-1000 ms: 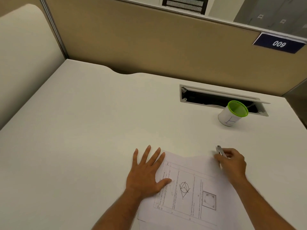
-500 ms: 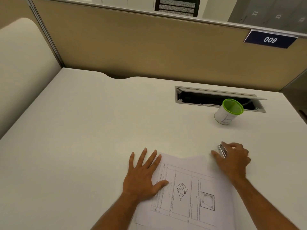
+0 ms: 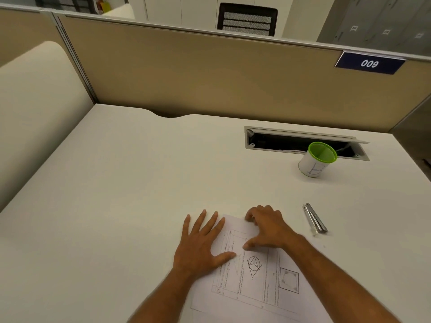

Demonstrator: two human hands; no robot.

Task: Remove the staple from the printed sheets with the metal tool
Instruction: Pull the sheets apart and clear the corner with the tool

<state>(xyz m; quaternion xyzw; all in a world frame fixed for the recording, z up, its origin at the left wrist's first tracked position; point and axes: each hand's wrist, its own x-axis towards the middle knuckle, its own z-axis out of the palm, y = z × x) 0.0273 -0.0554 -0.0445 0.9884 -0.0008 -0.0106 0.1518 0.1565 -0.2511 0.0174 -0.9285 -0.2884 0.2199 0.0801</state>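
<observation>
Head view: both bare hands rest on the printed sheets (image 3: 256, 280), forearms reaching in from the bottom edge.
Left hand (image 3: 201, 243): flat, fingers spread, palm down over the left edge of the sheets, thumb lying on the print.
Right hand (image 3: 265, 227): holds nothing; fingertips curled down onto the far corner of the sheets, thumb pressed on the page nearer the wearer.
Staple: too small to make out; the right hand covers that corner.
Metal tool (image 3: 314, 219): lies alone on the tabletop (image 3: 116, 194), just right of the right hand and not touched.
Green-rimmed cup (image 3: 314, 160): upright, further back on the right, in front of the open cable slot (image 3: 279, 142).
Behind: beige partition (image 3: 186, 73) with a plate reading 009 (image 3: 369, 63).
</observation>
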